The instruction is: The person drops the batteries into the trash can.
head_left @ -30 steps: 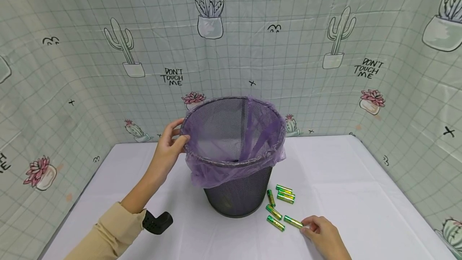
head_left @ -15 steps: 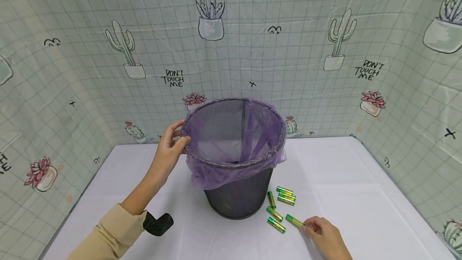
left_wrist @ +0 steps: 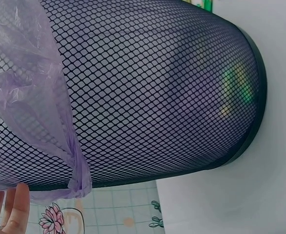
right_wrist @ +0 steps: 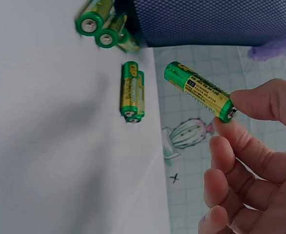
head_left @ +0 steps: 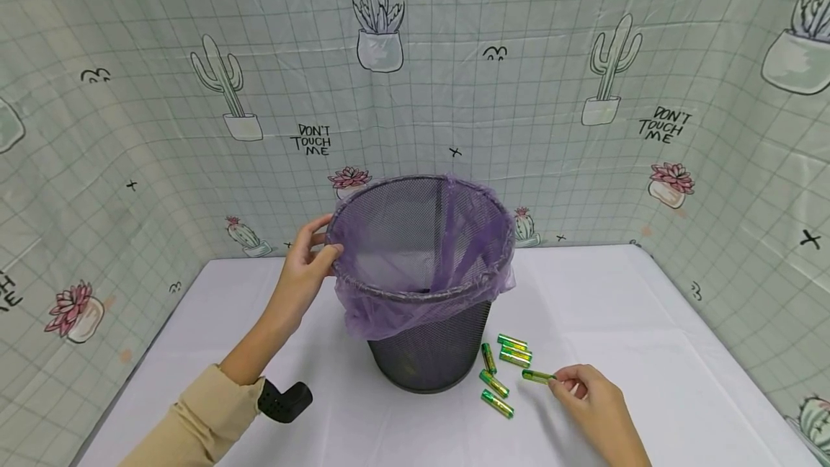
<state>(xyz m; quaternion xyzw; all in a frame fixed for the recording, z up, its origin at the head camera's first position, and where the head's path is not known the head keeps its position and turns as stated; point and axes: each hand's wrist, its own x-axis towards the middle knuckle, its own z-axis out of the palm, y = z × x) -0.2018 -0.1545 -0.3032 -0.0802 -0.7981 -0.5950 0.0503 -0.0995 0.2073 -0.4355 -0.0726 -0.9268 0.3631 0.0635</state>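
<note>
A black mesh wastebasket (head_left: 428, 359), lined with a thin purple bag (head_left: 389, 316) folded over its rim, stands mid-table. My left hand (head_left: 308, 254) grips its left rim, thumb on the inside and fingers outside. Between thumb and index finger, my right hand (head_left: 593, 402) pinches a green and gold battery (right_wrist: 201, 91) by its terminal end, raised over the table. Loose batteries (head_left: 496, 403) of the same kind lie right of the basket, left of that hand. Through the mesh in the left wrist view, blurred green and yellow shapes (left_wrist: 238, 85) show near the basket's bottom.
The table (head_left: 603, 316) has a white cover. Curtains (head_left: 519, 114) printed with cacti stand close behind it and along both sides. A black wrist device (head_left: 285, 402) juts from the left sleeve (head_left: 194, 416).
My right hand has lifted its battery off the table and turned it nearly level, moving slightly up and right. The left hand keeps its hold on the rim.
</note>
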